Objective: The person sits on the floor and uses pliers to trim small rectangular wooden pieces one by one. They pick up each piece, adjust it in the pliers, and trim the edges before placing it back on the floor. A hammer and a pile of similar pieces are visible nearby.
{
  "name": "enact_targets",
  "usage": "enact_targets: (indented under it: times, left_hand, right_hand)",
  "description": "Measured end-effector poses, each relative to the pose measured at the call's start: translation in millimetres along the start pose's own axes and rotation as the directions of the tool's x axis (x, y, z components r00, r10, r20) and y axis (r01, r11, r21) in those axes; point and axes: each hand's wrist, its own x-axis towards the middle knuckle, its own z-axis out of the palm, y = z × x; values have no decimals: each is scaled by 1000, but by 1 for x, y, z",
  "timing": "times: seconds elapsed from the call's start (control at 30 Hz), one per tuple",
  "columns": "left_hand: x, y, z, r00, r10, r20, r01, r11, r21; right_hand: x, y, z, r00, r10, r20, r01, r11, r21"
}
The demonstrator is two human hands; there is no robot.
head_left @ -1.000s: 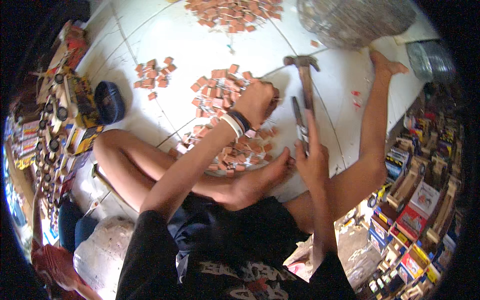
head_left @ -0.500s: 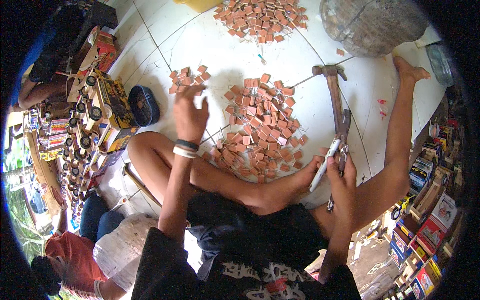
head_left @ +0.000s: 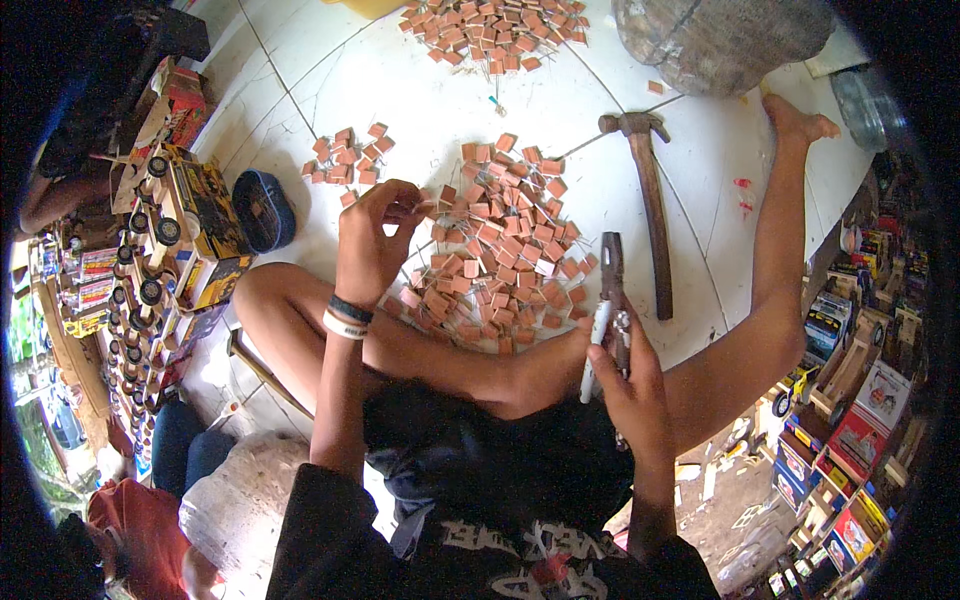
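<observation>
On the white tiled floor lies a large heap of small reddish-brown blocks [head_left: 500, 260] with thin metal pins or wires sticking out. My left hand [head_left: 375, 235] is over the heap's left edge, thumb and fingers curled together in a pinch. Whatever sits between those fingertips is too small to make out. Locking pliers [head_left: 612, 265] with a pale handle are gripped in my right hand [head_left: 635, 385], jaws pointing away from me, above my folded leg. A smaller cluster of the same blocks [head_left: 345, 155] is left of the heap.
A claw hammer [head_left: 652, 215] lies right of the heap. Beyond are another block pile [head_left: 495, 35] and a big rounded grey lump [head_left: 720, 40]. At left stand a dark blue tub [head_left: 265, 210] and wooden toy trucks [head_left: 190, 215]; more toys [head_left: 850, 430] line the right. Another person sits lower left.
My left hand has moved from the small cluster rightward to the large heap's edge. My right hand has shifted down and left with the pliers, away from the hammer. The view has shifted slightly.
</observation>
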Motion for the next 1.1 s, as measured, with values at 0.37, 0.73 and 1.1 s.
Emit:
enact_targets:
  times: [0.37,0.73,1.1]
  left_hand:
    - [-54,78,34,980,-192,45,180,784,-594]
    - [-62,90,37,995,-70,-64,27,858,-513]
    - [-66,91,29,991,15,-133,-55,953,-299]
  right_hand:
    - [-13,-26,35,972,-190,139,210,967,-145]
    - [-18,-33,42,982,-105,158,137,969,-205]
    - [-22,-35,48,983,-111,143,146,955,-259]
